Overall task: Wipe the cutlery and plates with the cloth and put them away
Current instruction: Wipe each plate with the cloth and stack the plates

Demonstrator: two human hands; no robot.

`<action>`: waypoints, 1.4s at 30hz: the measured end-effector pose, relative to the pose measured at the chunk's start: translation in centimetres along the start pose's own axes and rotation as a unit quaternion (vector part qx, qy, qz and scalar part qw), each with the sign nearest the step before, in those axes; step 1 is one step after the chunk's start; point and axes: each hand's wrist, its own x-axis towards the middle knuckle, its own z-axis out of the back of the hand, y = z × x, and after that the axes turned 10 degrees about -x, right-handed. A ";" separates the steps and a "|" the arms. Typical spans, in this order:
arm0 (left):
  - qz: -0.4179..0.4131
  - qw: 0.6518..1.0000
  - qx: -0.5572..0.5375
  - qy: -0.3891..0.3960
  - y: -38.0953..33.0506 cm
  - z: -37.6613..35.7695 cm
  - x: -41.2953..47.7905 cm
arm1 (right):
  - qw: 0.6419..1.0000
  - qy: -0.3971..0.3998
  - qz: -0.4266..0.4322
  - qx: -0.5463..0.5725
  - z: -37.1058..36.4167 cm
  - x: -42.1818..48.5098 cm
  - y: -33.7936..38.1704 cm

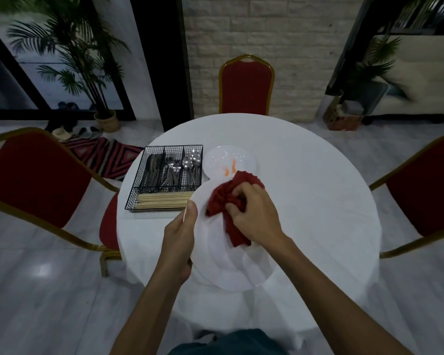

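Note:
A large white plate (228, 262) is held above the round white table (318, 201), tilted toward me. My left hand (181, 237) grips its left rim, thumb on top. My right hand (254, 211) is closed on a bunched red cloth (228, 198) pressed against the plate's upper face. Behind it a stack of white plates (223, 160) rests on the table, the top one smeared with orange. A black wire cutlery basket (164, 175) to the left holds knives, forks, spoons (190, 162) and wooden chopsticks (162, 201).
Three red chairs with gold frames surround the table: one at the far side (246, 85), one left (36, 180), one right (426, 190). A potted palm (87, 67), shoes and a striped rug (105, 157) lie on the floor at the back left.

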 end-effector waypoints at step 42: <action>-0.072 0.995 -0.033 -0.055 -0.4 -1.0 2.2 | 0.853 0.036 -0.349 0.385 -2.4 -4.5 -4.4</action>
